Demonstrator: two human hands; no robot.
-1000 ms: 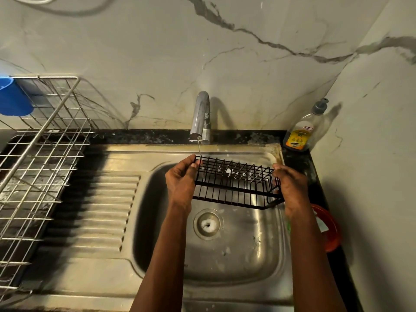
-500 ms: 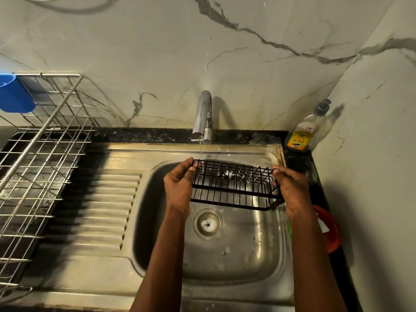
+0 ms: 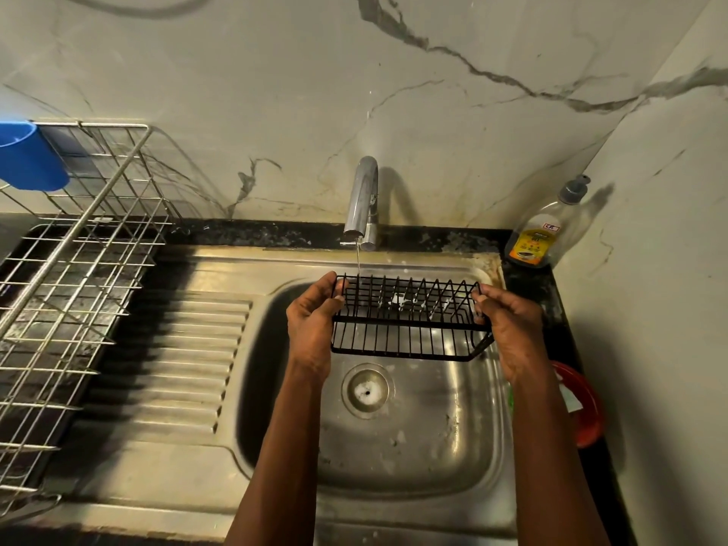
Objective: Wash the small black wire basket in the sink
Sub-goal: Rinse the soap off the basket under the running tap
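Note:
The small black wire basket (image 3: 407, 319) hangs level over the steel sink (image 3: 413, 447), above the drain. My left hand (image 3: 313, 325) grips its left end and my right hand (image 3: 508, 329) grips its right end. A thin stream of water falls from the chrome tap (image 3: 362, 202) onto the basket's back left corner. Drops glint on the wires in the middle.
A steel dish rack (image 3: 71, 277) with a blue cup (image 3: 29, 155) stands on the left past the ribbed drainboard (image 3: 169, 360). A dish soap bottle (image 3: 545, 230) sits at the back right corner. A red bowl (image 3: 583, 403) lies on the right counter by the marble wall.
Both hands have levelled the basket, which was tilted down to the right, and kept its left end under the stream.

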